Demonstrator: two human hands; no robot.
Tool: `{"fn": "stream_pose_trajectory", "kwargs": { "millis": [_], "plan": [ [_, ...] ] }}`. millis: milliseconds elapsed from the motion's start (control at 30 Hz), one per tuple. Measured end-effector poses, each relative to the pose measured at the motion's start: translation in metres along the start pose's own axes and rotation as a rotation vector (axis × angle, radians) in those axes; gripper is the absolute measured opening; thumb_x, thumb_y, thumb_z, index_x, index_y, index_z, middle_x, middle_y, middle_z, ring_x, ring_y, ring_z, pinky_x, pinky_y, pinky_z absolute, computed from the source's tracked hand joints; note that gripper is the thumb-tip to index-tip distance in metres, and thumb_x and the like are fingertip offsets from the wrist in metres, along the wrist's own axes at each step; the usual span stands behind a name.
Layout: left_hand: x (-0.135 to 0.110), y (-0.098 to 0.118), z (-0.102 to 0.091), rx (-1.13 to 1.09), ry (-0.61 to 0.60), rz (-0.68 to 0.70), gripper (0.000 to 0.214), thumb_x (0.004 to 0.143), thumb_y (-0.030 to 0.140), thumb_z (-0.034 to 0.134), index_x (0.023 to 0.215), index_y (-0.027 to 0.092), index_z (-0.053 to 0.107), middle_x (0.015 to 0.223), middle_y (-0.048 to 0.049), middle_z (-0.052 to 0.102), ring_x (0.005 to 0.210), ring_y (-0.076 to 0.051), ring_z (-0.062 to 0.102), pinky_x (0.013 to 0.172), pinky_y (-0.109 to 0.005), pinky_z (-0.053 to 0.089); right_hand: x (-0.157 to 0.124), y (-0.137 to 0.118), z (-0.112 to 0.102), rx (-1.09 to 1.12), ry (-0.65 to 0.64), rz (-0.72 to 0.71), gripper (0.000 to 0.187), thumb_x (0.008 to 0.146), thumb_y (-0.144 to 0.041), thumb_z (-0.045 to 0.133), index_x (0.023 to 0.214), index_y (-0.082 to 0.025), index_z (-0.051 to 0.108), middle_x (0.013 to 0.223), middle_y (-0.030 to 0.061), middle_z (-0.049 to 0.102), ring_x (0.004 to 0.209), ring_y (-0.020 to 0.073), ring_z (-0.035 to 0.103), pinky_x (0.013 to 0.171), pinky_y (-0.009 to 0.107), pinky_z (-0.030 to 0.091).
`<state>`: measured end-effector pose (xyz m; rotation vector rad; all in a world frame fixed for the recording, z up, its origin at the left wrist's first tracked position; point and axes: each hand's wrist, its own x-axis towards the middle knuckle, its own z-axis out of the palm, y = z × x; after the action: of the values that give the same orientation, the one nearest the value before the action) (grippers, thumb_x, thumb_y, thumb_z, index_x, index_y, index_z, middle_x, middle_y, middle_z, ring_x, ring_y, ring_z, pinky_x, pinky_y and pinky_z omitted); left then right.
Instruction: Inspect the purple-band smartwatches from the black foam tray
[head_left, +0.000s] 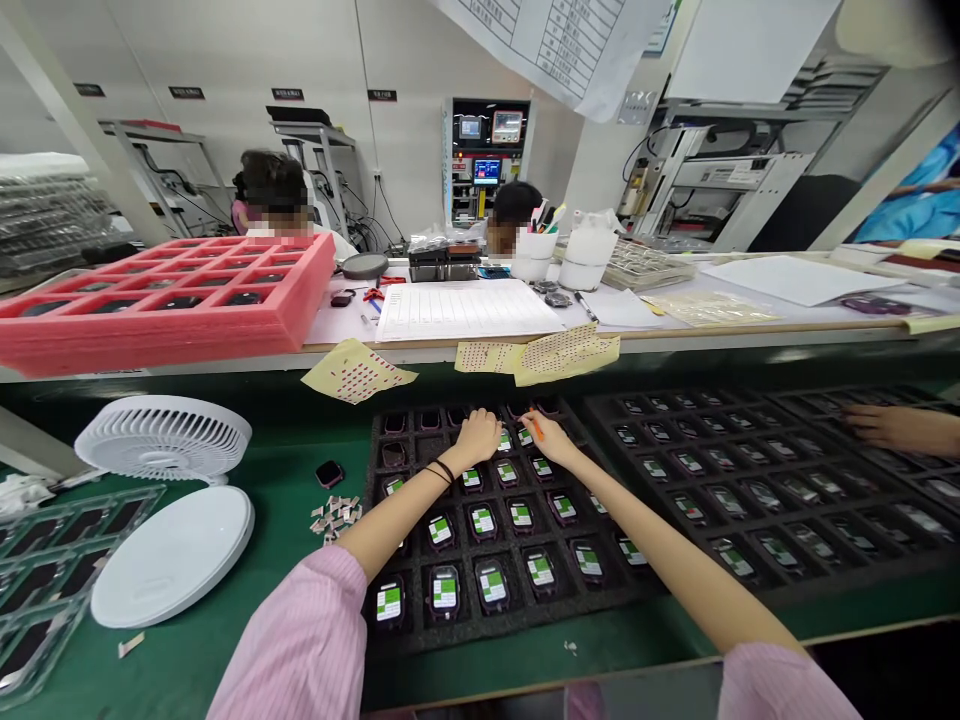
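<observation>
Both of my hands reach over a black foam tray (517, 620) holding rows of small dark watch-like devices, most with a green-and-white label on the face. My left hand (476, 438) rests on the far rows, fingertips on or just above a device, with nothing visible in it. My right hand (547, 440) pinches a small orange piece (535, 428) just above a device near the far edge. A device with a green label (444, 590) sits in a near pocket. The far-row devices lack visible green labels, and my hands partly hide some.
A second black tray (750, 490) lies to the right, with a co-worker's hand (896, 427) over it. To the left are a white fan (163, 438), a loose device (329, 474), small label strips (335, 517) and a clear tray (52, 590). Sticker sheets (356, 370) lie along the shelf edge.
</observation>
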<state>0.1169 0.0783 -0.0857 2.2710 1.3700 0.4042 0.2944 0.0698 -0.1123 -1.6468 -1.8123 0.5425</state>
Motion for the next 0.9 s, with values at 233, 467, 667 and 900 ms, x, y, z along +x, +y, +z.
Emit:
{"fn": "stream_pose_trajectory", "kwargs": {
  "millis": [233, 467, 667, 900],
  "plan": [
    [-0.004, -0.007, -0.003, -0.415, -0.05, -0.039, 0.015, 0.092, 0.02, 0.04, 0.101, 0.019, 0.051, 0.093, -0.0061, 0.066, 0.088, -0.019, 0.064, 0.075, -0.028, 0.046, -0.003, -0.012, -0.01, 0.376, -0.029, 0.044, 0.025, 0.087, -0.036, 0.044, 0.091, -0.018, 0.062, 0.074, 0.0029, 0.066, 0.062, 0.0164, 0.064, 0.051, 0.025, 0.047],
    [-0.034, -0.008, -0.043, -0.863, -0.081, -0.138, 0.024, 0.095, 0.03, 0.033, 0.112, 0.019, 0.047, 0.09, -0.0063, 0.065, 0.074, -0.015, 0.07, 0.05, -0.017, 0.041, -0.023, -0.048, -0.032, 0.715, -0.22, 0.093, 0.038, 0.08, -0.041, 0.058, 0.109, -0.017, 0.058, 0.073, 0.0025, 0.064, 0.059, 0.0163, 0.066, 0.038, 0.019, 0.039],
    [-0.08, -0.012, -0.067, -1.021, -0.007, -0.184, 0.035, 0.081, 0.035, 0.06, 0.111, 0.019, 0.05, 0.086, -0.0035, 0.062, 0.067, -0.013, 0.066, 0.044, -0.015, 0.04, -0.036, -0.086, -0.029, 0.933, -0.343, 0.028, 0.041, 0.073, -0.03, 0.07, 0.111, -0.021, 0.058, 0.088, 0.001, 0.063, 0.063, 0.0138, 0.066, 0.04, 0.018, 0.04],
    [-0.101, -0.014, -0.077, -1.039, 0.103, -0.171, 0.037, 0.077, 0.045, 0.061, 0.1, 0.016, 0.055, 0.067, 0.0015, 0.056, 0.047, -0.008, 0.057, 0.032, -0.013, 0.029, -0.037, -0.117, -0.019, 0.978, -0.335, 0.06, 0.031, 0.084, -0.04, 0.057, 0.105, -0.018, 0.059, 0.078, 0.0026, 0.067, 0.05, 0.0128, 0.064, 0.033, 0.018, 0.031]
  ]
}}
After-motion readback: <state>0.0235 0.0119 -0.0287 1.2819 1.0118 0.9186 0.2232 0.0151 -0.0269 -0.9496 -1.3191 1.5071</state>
